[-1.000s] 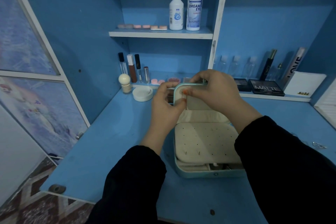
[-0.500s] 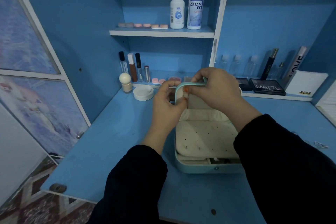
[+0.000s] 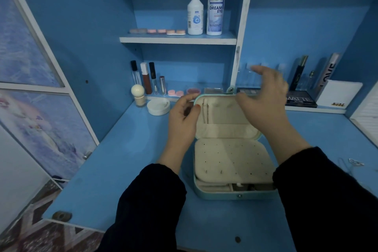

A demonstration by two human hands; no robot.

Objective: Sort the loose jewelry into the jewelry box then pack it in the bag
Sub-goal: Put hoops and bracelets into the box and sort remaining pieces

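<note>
Jewelry box (image 3: 225,195): one, sitting open on the tabletop (image 3: 122,159) between both hands.
Chain (image 3: 206,112): one, hanging in the lid (image 3: 225,129), beside the left thumb.
Left hand (image 3: 182,116): curling at the lid's edge; grip unclear.
Right hand (image 3: 263,96): hovering over the lid, fingers spread.

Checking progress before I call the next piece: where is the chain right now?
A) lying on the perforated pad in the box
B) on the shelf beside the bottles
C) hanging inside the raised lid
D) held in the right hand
C: the chain hangs down the inside of the raised lid, near its left edge; the right hand is open and holds nothing.
</note>
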